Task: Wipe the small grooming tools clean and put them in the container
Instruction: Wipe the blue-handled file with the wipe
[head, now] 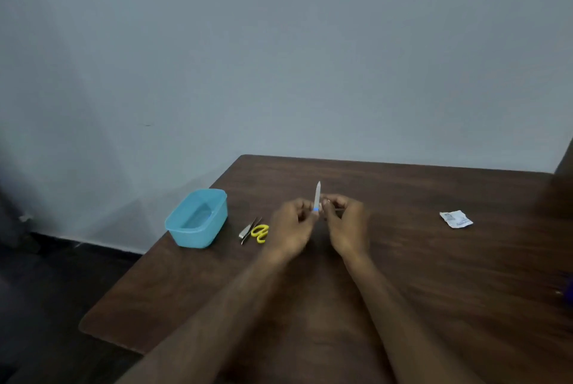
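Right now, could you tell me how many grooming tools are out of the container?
3 visible: a nail file held upright in both hands, plus yellow-handled scissors and a small metal tool lying beside the container.

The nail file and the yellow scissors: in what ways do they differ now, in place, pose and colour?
The nail file is held up between both hands, the left hand and the right hand, pointing upward; the yellow scissors lie flat on the table, untouched. The nail file is pale with a blue band near its lower end; the yellow scissors have bright yellow handles. Neither is in the blue container yet.
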### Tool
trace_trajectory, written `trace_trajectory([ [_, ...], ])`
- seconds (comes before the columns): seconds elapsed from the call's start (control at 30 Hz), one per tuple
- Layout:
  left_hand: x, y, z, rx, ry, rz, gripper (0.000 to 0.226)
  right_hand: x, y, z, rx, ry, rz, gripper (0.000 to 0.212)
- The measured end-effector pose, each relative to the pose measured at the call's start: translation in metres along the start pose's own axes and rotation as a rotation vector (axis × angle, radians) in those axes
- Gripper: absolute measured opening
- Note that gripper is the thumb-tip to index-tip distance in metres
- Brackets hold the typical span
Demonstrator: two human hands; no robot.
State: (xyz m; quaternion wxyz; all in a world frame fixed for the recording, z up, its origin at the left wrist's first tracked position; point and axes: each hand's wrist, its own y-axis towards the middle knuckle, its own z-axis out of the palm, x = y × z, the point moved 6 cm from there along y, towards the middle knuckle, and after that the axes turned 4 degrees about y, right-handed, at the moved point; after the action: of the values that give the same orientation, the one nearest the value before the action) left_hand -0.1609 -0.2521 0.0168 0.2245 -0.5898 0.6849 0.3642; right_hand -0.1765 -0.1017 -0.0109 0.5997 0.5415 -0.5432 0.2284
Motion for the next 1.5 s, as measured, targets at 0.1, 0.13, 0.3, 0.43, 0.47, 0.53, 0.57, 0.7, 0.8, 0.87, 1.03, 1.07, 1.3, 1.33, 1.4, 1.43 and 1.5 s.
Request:
trace_trajectory([
  [0.1,0.009,-0.002,0.024,-0.054,-0.216,-0.04,0.008,-0.022,0.009,-0.031,-0.034,0.108,0.118,0.016],
  [0.13,0.006,-0.001,0.032,-0.041,-0.243,-0.027,0.008,-0.028,0.013,-0.044,-0.06,0.123,0.137,0.017],
  [0.3,-0.021,0.018,0.075,0.05,-0.315,0.03,0.01,-0.039,0.033,-0.102,-0.117,0.096,0.127,0.011],
  [0.43,-0.035,0.041,0.104,0.09,-0.261,0.084,0.009,-0.039,0.04,-0.127,-0.153,-0.005,0.037,0.017],
  [0.47,-0.035,0.044,0.108,0.089,-0.265,0.087,0.009,-0.036,0.041,-0.131,-0.163,-0.011,-0.01,0.019],
  [0.53,-0.034,0.045,0.11,0.065,-0.275,0.095,0.008,-0.026,0.042,-0.135,-0.166,-0.016,-0.145,0.017],
  [0.57,-0.033,0.045,0.109,0.048,-0.28,0.104,0.007,-0.02,0.041,-0.136,-0.16,-0.058,-0.234,0.015],
  [0.7,-0.037,0.04,0.105,-0.032,-0.225,0.173,0.003,-0.004,0.033,-0.129,-0.084,-0.291,-0.531,0.019],
  [0.8,-0.046,0.038,0.103,-0.094,-0.136,0.279,0.006,-0.009,0.031,-0.114,0.056,-0.444,-0.655,0.018],
  [0.87,-0.047,0.039,0.102,-0.108,-0.136,0.292,0.006,-0.013,0.034,-0.113,0.069,-0.558,-0.707,0.018],
  [1.03,-0.046,0.039,0.103,-0.107,-0.102,0.324,0.012,-0.021,0.047,-0.138,-0.138,-0.721,-0.662,0.02],
  [1.07,-0.047,0.039,0.104,-0.111,-0.098,0.333,0.013,-0.021,0.048,-0.138,-0.15,-0.719,-0.649,0.019],
  [1.3,-0.046,0.041,0.104,-0.112,-0.108,0.319,0.011,-0.018,0.045,-0.13,-0.065,-0.804,-0.679,0.02],
  [1.33,-0.046,0.041,0.104,-0.105,-0.107,0.317,0.013,-0.02,0.049,-0.139,-0.133,-0.792,-0.608,0.019],
  [1.4,-0.045,0.041,0.105,-0.094,-0.107,0.312,0.015,-0.024,0.052,-0.146,-0.195,-0.774,-0.526,0.02],
  [1.43,-0.044,0.042,0.105,-0.094,-0.108,0.308,0.015,-0.023,0.05,-0.144,-0.191,-0.771,-0.543,0.02],
  [1.5,-0.044,0.042,0.104,-0.1,-0.111,0.302,0.012,-0.016,0.044,-0.132,-0.14,-0.777,-0.653,0.019],
])
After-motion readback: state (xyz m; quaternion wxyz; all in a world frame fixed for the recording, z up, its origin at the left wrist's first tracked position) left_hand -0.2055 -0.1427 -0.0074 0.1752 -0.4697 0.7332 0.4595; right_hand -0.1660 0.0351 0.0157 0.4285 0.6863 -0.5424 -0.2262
